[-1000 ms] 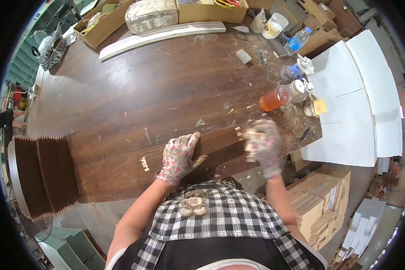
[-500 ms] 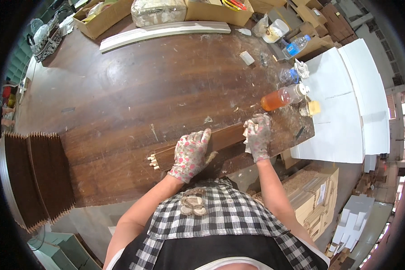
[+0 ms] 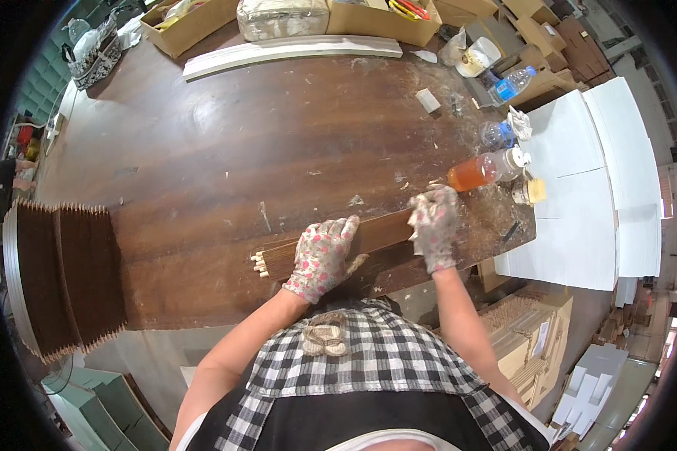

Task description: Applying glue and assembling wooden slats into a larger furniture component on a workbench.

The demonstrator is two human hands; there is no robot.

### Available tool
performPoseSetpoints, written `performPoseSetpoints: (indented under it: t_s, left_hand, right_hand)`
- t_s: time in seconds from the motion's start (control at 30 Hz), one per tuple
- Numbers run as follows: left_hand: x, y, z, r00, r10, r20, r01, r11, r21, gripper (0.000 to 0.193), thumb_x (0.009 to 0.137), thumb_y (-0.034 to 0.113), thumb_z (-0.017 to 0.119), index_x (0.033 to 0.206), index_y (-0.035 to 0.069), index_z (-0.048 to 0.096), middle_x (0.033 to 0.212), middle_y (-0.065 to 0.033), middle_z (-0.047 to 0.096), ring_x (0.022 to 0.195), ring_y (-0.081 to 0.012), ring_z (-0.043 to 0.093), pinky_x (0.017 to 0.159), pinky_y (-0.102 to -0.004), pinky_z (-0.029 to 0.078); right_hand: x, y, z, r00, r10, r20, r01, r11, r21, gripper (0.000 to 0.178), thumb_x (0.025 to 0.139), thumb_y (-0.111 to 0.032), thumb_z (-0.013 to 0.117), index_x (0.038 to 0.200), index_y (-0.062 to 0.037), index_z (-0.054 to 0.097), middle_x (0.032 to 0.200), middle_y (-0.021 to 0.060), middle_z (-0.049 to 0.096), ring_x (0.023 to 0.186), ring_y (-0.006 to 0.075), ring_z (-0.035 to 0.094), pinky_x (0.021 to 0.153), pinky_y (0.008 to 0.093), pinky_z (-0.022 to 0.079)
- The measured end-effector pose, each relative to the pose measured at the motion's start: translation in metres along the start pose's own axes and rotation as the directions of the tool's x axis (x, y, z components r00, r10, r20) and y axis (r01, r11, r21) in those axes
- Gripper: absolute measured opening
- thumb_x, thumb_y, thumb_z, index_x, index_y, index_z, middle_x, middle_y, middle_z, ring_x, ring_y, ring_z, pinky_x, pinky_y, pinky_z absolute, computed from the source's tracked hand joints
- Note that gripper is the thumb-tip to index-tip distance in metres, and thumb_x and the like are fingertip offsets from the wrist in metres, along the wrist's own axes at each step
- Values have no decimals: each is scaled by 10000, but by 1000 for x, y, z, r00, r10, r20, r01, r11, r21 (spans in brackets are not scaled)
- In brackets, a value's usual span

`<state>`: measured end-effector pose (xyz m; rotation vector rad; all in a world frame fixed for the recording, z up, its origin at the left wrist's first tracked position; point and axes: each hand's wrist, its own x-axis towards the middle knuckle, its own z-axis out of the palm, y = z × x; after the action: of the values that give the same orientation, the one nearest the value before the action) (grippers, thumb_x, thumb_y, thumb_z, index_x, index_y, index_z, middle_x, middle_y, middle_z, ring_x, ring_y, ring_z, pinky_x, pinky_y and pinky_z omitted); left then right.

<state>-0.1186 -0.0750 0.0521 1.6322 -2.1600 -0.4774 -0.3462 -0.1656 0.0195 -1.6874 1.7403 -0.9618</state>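
Observation:
Brown wooden slats with several pale round peg ends at their left end lie side by side near the table's front edge. My left hand, in a white glove with pink flowers, grips them near the left end, thumb toward me. At their right end my right hand, gloved alike and smeared by motion, is closed on a crumpled pale cloth against the wood. The right tips of the slats are hidden under this hand. Close beyond it lies a bottle of orange liquid.
A stack of dark brown slats stands at the table's left. White boards lean at the right, by clear plastic bottles and a yellow-capped jar. White strips and cardboard boxes line the far edge.
The whole view has shifted a little. My right hand has moved slightly along the slats' right end with the cloth, while my left hand keeps its place on them.

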Motion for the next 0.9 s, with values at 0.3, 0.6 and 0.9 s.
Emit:
performPoseSetpoints:
  t_s: [0.3,0.6,0.9]
  left_hand:
    - [-3,2,0,1000,2,-10,-2,999,44,647,777,369,734,1282,29,514,1175,-134,604,1088,-284,579,921,-414,453]
    - [2,-4,8,999,-44,24,44,999,5,632,796,407,702,1277,41,519,1104,-132,614,1025,-291,592,862,-414,480]
    - [-7,0,-3,1000,-9,18,7,993,115,640,783,284,678,1345,61,468,1211,-123,566,1133,-277,545,926,-404,453]
  right_hand:
    - [0,17,-13,960,-273,-66,252,941,-228,83,852,-139,605,887,-67,583,1079,126,528,1058,280,482,944,437,388]
    - [-11,-28,-4,973,213,89,-230,926,299,70,899,-125,557,919,-65,588,975,116,577,950,231,579,840,404,492]
    - [-5,32,-15,903,-430,29,427,883,-197,126,848,-94,587,941,-10,581,980,107,567,1031,260,552,917,416,451]
